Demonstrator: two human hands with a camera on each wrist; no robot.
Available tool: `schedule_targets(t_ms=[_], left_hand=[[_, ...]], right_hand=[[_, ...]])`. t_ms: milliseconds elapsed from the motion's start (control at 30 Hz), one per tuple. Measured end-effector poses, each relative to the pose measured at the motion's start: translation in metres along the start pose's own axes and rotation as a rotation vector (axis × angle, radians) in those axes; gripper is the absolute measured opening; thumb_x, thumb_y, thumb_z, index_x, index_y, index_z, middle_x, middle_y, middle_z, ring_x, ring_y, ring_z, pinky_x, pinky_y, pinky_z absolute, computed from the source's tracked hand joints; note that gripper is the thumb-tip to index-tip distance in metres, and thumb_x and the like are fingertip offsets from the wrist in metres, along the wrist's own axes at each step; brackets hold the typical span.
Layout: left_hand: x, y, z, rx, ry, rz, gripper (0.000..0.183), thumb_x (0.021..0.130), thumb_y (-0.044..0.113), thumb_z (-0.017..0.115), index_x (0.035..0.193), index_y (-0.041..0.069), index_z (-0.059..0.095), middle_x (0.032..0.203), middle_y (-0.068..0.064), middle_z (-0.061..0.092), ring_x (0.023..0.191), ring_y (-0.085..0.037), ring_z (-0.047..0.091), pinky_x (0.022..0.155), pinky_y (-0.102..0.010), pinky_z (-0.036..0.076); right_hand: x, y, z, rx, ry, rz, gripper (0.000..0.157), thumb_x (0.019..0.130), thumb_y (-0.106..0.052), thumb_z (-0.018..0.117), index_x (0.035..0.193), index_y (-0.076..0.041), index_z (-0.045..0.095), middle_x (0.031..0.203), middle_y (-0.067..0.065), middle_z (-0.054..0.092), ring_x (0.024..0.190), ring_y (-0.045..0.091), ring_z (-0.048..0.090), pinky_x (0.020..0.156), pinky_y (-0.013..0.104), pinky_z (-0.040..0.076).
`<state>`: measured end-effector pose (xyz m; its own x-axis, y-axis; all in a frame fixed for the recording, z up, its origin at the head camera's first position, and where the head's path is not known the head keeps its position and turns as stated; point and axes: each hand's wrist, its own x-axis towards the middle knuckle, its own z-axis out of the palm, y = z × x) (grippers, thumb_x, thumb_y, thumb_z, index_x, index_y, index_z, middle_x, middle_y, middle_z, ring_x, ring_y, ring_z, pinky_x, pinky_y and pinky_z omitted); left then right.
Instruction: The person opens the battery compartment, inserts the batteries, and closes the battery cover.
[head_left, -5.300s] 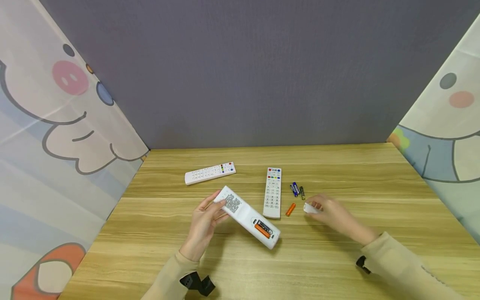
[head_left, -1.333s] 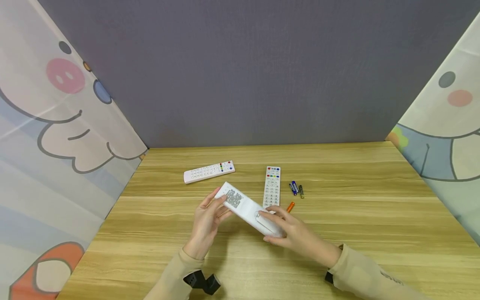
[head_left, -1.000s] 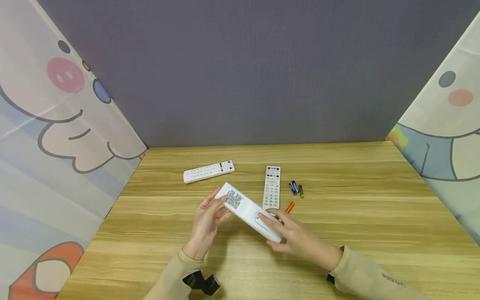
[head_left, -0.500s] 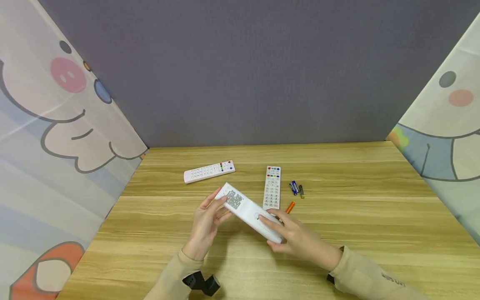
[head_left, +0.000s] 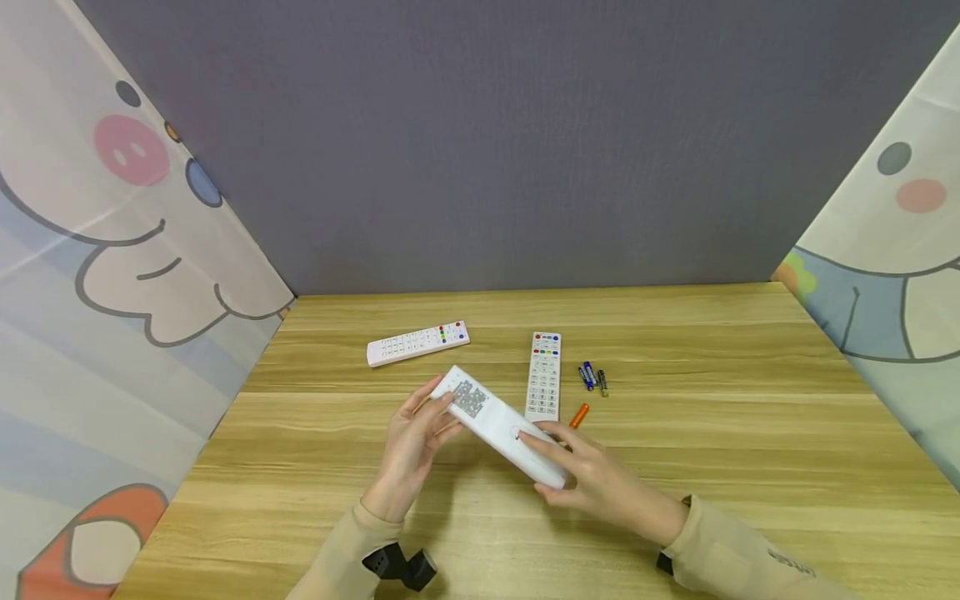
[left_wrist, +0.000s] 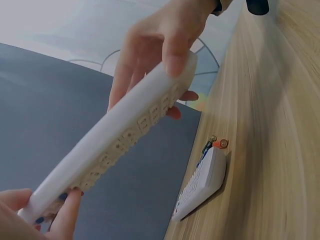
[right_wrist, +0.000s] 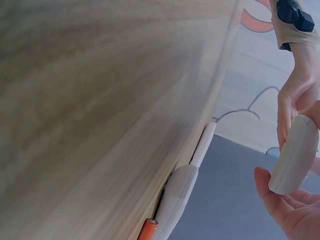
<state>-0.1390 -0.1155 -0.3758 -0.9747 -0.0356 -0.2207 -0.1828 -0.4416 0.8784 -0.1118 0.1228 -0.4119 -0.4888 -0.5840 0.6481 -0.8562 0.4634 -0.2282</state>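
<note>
Back side up, a white remote control (head_left: 497, 423) is held tilted above the table. My left hand (head_left: 408, 446) grips its upper-left end, thumb over the back near a grey label. The lower-right end is in my right hand (head_left: 600, 483), whose fingertips lie on the battery cover (head_left: 536, 454); the hand partly hides that cover. In the left wrist view the buttons of the remote control (left_wrist: 122, 125) face downward. The right wrist view shows the end of the remote control (right_wrist: 296, 155) between fingers and thumb.
On the wooden table (head_left: 712, 433) a second remote (head_left: 544, 375) lies behind my right hand, a third remote (head_left: 418, 343) further left. An orange battery (head_left: 580, 415), blue batteries (head_left: 588, 375) and a dark battery (head_left: 602, 383) lie to the right. A grey panel (head_left: 480, 150) stands behind.
Earlier my right hand held the small white cover off to the right, and two batteries showed in the compartment. Now the cover lies over them. Over the last second the hands barely move.
</note>
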Motion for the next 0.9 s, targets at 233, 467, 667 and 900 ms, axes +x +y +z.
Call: schedule_targets(t_ms=[233,467,667,900], left_hand=[[-0.002,0.004,-0.001,0.017,-0.080,0.020,0.041,0.090,0.008,0.054,0.129,0.000,0.044,0.110,-0.006,0.058,0.085,-0.015,0.064,0.079,-0.032,0.055],[-0.005,0.006,0.000,0.014,-0.138,0.082,0.036,0.089,0.002,0.051,0.125,0.006,0.049,0.111,-0.007,0.052,0.090,-0.014,0.061,0.083,-0.030,0.053],[-0.006,0.003,0.001,0.011,-0.133,0.146,0.042,0.084,-0.008,0.052,0.123,0.007,0.050,0.108,-0.004,0.056,0.094,-0.016,0.060,0.087,-0.032,0.052],[-0.006,0.000,0.003,0.071,-0.139,0.184,0.050,0.084,-0.007,0.053,0.131,0.001,0.040,0.111,-0.003,0.054,0.098,-0.015,0.059,0.090,-0.031,0.050]], right_hand=[[-0.002,-0.004,-0.001,0.112,-0.002,0.085,0.065,0.068,-0.019,0.077,0.128,-0.008,0.052,0.116,0.019,0.055,0.086,0.026,0.063,0.070,0.019,0.055],[-0.001,-0.011,-0.005,0.246,-0.030,0.231,0.066,0.067,-0.013,0.078,0.128,-0.011,0.053,0.118,0.017,0.055,0.091,0.027,0.061,0.072,0.024,0.056],[0.000,-0.016,-0.010,0.444,-0.104,0.430,0.060,0.074,-0.016,0.075,0.129,-0.014,0.052,0.123,0.016,0.054,0.100,0.024,0.057,0.078,0.028,0.055],[0.003,-0.017,-0.012,0.706,-0.137,0.539,0.055,0.080,-0.012,0.069,0.131,-0.007,0.049,0.121,0.020,0.052,0.098,0.015,0.056,0.081,0.030,0.054]])
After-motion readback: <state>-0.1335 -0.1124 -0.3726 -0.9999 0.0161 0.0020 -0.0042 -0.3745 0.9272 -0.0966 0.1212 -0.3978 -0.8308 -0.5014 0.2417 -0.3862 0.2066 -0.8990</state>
